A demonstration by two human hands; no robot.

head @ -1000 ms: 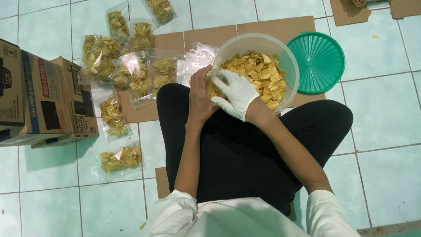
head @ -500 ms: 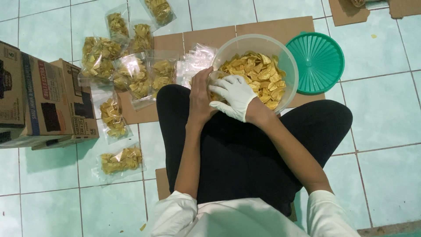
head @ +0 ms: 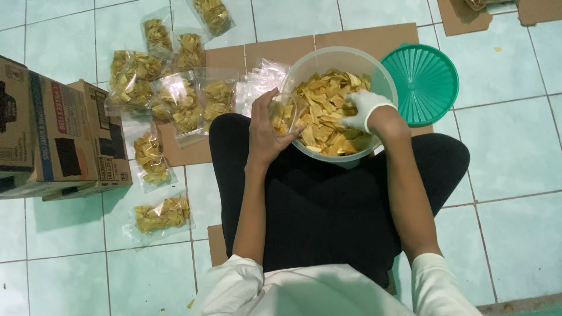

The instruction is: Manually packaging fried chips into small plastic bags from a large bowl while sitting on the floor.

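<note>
I sit cross-legged on a tiled floor with a clear plastic tub (head: 383,76) of yellow chips (head: 325,105) at my knees. My left hand (head: 266,131) grips a small clear bag (head: 284,114) partly filled with chips, held at the tub's left rim. My right hand (head: 363,108), in a white glove, reaches into the tub and rests among the chips, fingers curled into the pile. Whether it holds any chips I cannot tell for sure.
Several filled chip bags (head: 175,102) lie on the floor and on flat cardboard (head: 351,38) at the left. A stack of empty clear bags (head: 260,79) sits beside the tub. A green lid (head: 424,82) lies to the right, cardboard boxes (head: 52,134) at far left.
My gloved right hand has moved from the small bag at the tub's left rim over to the right, into the chips. The left hand now shows the bag more openly.
</note>
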